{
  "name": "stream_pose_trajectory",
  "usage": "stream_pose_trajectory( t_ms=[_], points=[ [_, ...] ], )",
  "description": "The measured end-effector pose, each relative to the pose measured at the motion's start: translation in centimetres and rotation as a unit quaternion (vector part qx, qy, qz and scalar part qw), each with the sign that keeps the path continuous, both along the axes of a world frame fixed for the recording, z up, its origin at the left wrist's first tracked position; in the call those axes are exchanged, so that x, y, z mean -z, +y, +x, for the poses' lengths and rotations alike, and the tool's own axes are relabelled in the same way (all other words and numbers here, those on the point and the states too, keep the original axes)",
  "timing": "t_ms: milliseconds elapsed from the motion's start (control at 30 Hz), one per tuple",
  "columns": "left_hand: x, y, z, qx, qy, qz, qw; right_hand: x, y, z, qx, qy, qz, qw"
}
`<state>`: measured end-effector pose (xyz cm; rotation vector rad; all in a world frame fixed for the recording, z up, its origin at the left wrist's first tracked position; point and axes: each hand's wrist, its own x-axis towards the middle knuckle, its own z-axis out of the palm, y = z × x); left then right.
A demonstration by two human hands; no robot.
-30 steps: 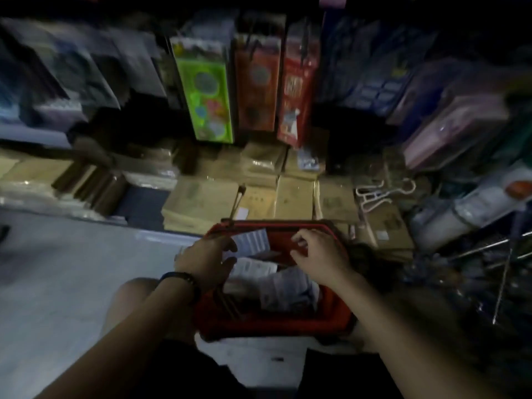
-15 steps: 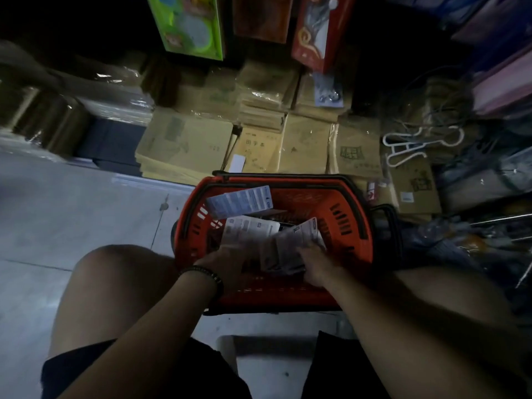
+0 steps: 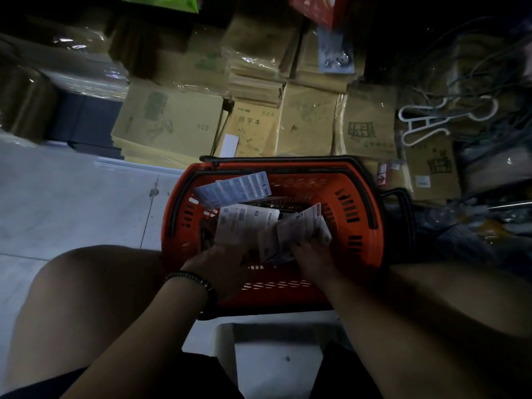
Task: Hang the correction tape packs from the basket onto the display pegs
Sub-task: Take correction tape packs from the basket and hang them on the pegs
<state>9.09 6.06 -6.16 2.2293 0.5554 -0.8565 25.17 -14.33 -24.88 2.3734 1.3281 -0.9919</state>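
Both hands are down inside the orange basket (image 3: 362, 214) at the centre of the frame. Of the two, the right hand (image 3: 312, 256) has its fingers curled round the lower ends of a fanned bunch of correction tape packs (image 3: 299, 228), holding them up off the basket floor. The left hand (image 3: 221, 264), with a dark bead bracelet (image 3: 191, 279) at the wrist, lies against the bottom edge of a white pack (image 3: 244, 223); in this dim light I cannot tell whether it pinches the card or only touches it. Another pack (image 3: 236, 189) leans on the basket's upper-left wall. Beyond the rim, towards the top of the frame, lie wrapped stacks of brown notebooks (image 3: 311, 122), and a white hanger (image 3: 426, 122) sits at the upper right. No display pegs show. The step looks like gathering. It would go best by squaring the fan so the hang holes line up, all facing one way, before lifting clear.
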Motion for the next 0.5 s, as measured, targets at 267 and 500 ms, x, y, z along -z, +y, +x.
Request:
stream_pose_trajectory(
  t_ms=[267,500],
  points=[
    [0.2,0.0,0.3,0.003,0.003,0.001,1.0,-1.0,0.4,0.6,-0.027,-0.043,0.052,0.997],
    [-1.0,0.1,0.6,0.002,0.023,-0.008,1.0,-6.6,2.7,2.2,0.013,0.112,0.078,0.991]
  ],
)
